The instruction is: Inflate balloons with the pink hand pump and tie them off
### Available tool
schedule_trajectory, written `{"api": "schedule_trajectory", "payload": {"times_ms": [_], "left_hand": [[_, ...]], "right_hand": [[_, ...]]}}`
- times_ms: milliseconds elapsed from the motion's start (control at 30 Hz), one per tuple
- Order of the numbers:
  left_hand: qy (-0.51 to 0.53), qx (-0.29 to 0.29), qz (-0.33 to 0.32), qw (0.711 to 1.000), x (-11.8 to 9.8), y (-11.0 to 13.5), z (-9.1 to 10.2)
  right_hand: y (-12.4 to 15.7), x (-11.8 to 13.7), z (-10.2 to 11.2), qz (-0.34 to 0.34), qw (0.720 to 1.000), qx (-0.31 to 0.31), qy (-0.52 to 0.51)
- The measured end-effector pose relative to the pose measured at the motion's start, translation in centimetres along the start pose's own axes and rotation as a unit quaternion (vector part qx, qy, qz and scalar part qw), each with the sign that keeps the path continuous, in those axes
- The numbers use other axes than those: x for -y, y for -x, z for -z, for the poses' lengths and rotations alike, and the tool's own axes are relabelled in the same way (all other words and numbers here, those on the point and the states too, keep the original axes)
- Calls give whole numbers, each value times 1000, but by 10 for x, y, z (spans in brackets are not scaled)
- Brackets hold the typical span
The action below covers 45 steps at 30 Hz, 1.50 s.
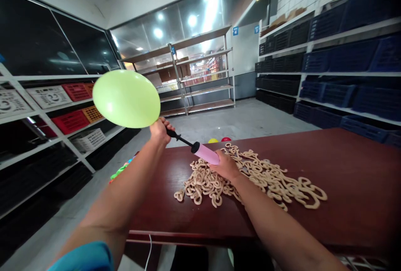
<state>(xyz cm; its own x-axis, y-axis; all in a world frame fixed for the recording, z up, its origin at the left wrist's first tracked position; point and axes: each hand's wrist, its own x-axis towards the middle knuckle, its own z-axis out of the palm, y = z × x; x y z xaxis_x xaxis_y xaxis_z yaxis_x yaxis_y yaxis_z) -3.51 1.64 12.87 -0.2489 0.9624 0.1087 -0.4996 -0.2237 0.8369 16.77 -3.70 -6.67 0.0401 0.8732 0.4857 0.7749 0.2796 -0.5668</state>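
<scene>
A blown-up light green balloon (126, 98) sits on the black nozzle of a pink hand pump (205, 153). My left hand (160, 130) is closed around the balloon's neck where it meets the nozzle. My right hand (228, 165) grips the pink pump body, held just above the dark red table (351, 179). Under and beside my right hand lies a heap of beige ring-shaped pieces (257, 177) spread across the table top.
Shelving with red, orange and white crates (75, 108) lines the left wall; dark blue crates (344, 74) fill shelves on the right. A yellow and a red balloon (219, 140) lie on the floor beyond the table. Colourful items (120, 170) sit at the table's left edge.
</scene>
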Motion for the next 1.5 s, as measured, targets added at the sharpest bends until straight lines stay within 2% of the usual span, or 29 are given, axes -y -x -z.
{"api": "schedule_trajectory", "payload": {"times_ms": [133, 233, 333, 600, 700, 767, 867, 1100, 1200, 1267, 1333, 1500], "left_hand": [[-1, 14, -18, 1000, -36, -14, 4], [3, 23, -32, 999, -40, -17, 3], [11, 17, -25, 999, -21, -14, -2], [-3, 32, 14, 999, 61, 19, -16], [-2, 32, 33, 999, 74, 30, -15], [4, 25, 39, 999, 72, 33, -13], [3, 18, 37, 999, 55, 30, -9], [3, 16, -22, 1000, -17, 5, 3], [5, 19, -39, 999, -37, -6, 5], [5, 21, -50, 998, -38, -9, 4], [10, 21, -53, 998, -29, -8, 1], [18, 23, -15, 999, 22, 6, -8]], "right_hand": [[-2, -3, -4, 5, 1000, -5, -2], [-3, -5, -6, -5, 1000, -7, 1], [-2, -9, -6, -17, 1000, -13, 9], [0, -10, -3, -7, 1000, -21, 9], [1, -8, -3, -4, 1000, -22, 12], [2, -5, -3, 1, 1000, -19, 7], [3, 1, -3, 14, 1000, -17, -5], [1, 0, -3, 19, 1000, -12, -14], [-1, -5, -6, 10, 1000, -7, -22], [-2, -8, -8, 5, 1000, -8, -21], [-1, -10, -9, 2, 1000, -13, -16], [1, -11, -7, 0, 1000, -12, -5]]}}
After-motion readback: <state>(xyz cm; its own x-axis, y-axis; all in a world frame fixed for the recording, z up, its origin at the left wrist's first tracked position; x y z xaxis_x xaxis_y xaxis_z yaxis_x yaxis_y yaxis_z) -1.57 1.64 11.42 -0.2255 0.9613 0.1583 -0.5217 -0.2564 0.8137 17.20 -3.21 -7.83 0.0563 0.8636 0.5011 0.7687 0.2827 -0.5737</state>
